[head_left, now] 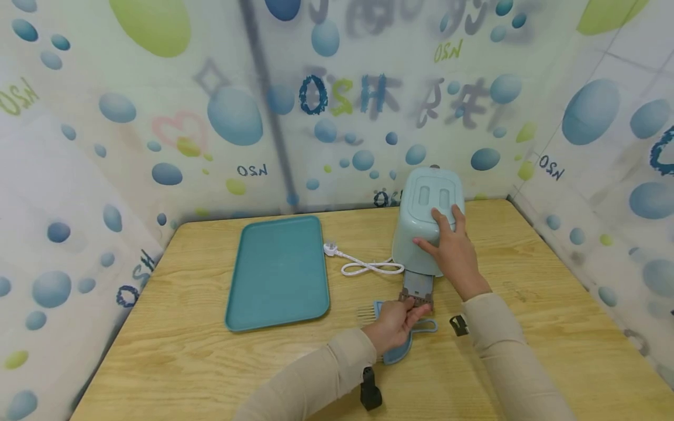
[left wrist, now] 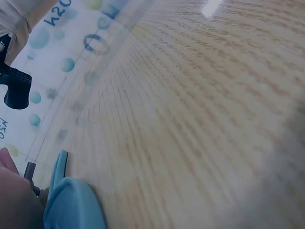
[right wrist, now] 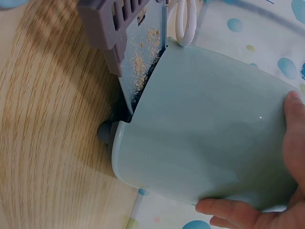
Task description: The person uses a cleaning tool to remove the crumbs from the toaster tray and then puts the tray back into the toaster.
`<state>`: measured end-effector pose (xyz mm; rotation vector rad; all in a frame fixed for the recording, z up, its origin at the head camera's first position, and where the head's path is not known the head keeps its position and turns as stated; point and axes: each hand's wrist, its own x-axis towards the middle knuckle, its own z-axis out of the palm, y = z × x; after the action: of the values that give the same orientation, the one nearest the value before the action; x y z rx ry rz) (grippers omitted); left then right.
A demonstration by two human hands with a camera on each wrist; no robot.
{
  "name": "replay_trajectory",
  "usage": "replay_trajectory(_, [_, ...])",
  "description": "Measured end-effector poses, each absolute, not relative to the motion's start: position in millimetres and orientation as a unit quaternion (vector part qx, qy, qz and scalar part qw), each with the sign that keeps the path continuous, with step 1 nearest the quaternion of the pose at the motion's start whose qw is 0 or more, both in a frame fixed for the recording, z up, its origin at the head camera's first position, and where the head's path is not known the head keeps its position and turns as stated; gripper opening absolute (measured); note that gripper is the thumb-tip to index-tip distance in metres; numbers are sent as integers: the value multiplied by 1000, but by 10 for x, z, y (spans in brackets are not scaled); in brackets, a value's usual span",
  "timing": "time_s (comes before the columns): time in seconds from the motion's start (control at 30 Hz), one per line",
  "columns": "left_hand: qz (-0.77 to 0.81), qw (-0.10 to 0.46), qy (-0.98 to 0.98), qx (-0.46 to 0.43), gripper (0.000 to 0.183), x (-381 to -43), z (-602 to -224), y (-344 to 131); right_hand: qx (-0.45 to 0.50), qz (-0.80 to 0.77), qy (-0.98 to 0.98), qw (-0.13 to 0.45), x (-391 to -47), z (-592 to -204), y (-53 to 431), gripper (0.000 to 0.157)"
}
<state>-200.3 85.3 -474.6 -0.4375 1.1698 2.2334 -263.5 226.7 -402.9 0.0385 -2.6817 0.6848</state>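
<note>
A pale blue-green toaster [head_left: 421, 234] stands at the table's right rear, its two slots facing up. From its near end juts a grey crumb tray [head_left: 418, 283], pulled partway out, with tan crumbs [right wrist: 140, 67] scattered over it. My left hand [head_left: 392, 324] pinches the tray's brownish handle [right wrist: 102, 26]. With thumb and fingers spread, my right hand [head_left: 455, 251] grips the toaster body over its top edge and right side. Beneath the left hand lies a blue dustpan [head_left: 398, 352] along with a brush whose pale bristles [head_left: 365, 316] poke out; the hand partly hides both.
A teal rectangular tray [head_left: 279, 272] lies on the wooden table [head_left: 184, 327] to the left. Between it and the toaster, a white power cord [head_left: 371, 267] lies looped, its plug [head_left: 330, 249] near the tray's edge. Patterned curtains [head_left: 221, 175] border the table's back and sides.
</note>
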Motion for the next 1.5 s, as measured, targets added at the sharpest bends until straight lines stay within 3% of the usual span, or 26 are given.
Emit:
replay_trajectory(0.5, [829,328,417,-177,24,-1938,-4738,781,6,246,-955,164,-2641,-4030,2250,77])
replay_trajectory(1.27, [837,322,414,-154,28,-1779,-4714,737,10,248,-953,175,-2635,-4017,2266,76])
replay_trajectory(1.5, [840,320,408,-158,17,-1741,-4727,712,9,254,-952,169,-2622,-4017,2262,76])
